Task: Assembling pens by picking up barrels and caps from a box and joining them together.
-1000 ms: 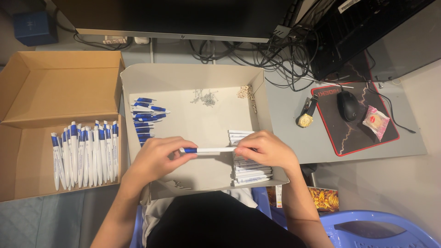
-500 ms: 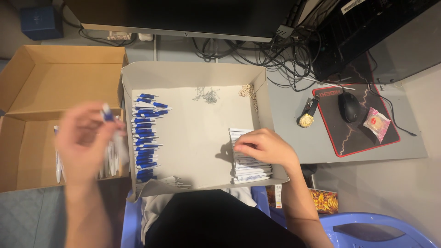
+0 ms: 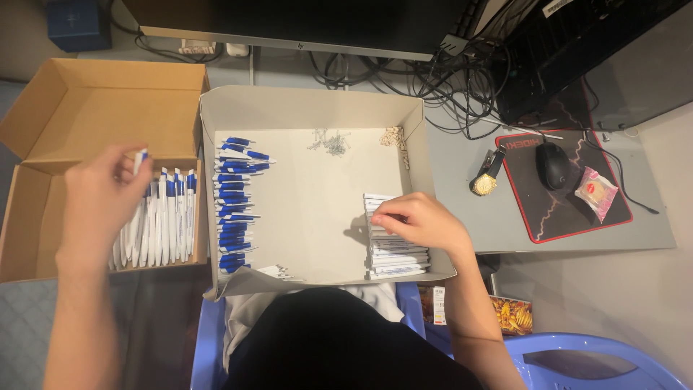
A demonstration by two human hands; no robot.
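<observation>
My left hand (image 3: 101, 198) is over the brown cardboard box (image 3: 79, 101) at the left, fingers closed on a white pen with a blue tip (image 3: 139, 160), above a row of finished white and blue pens (image 3: 162, 217). My right hand (image 3: 422, 220) rests on a stack of white pen barrels (image 3: 393, 254) at the right side of the pale open box (image 3: 310, 108); its fingertips pinch at the top of the stack. A column of blue pen parts (image 3: 234, 206) lies along that box's left side.
Small springs (image 3: 330, 142) and tan bits (image 3: 392, 136) lie at the far end of the pale box. On the grey desk are a wristwatch (image 3: 485, 179), a mouse (image 3: 554, 165) on a red-edged pad, a wrapped snack (image 3: 596, 192), cables and a monitor. Blue plastic chairs stand below.
A second ago both hands held one pen together over the pale box. My left hand carried it left over the brown box and lowered it toward the pen row; my right hand went to the barrels.
</observation>
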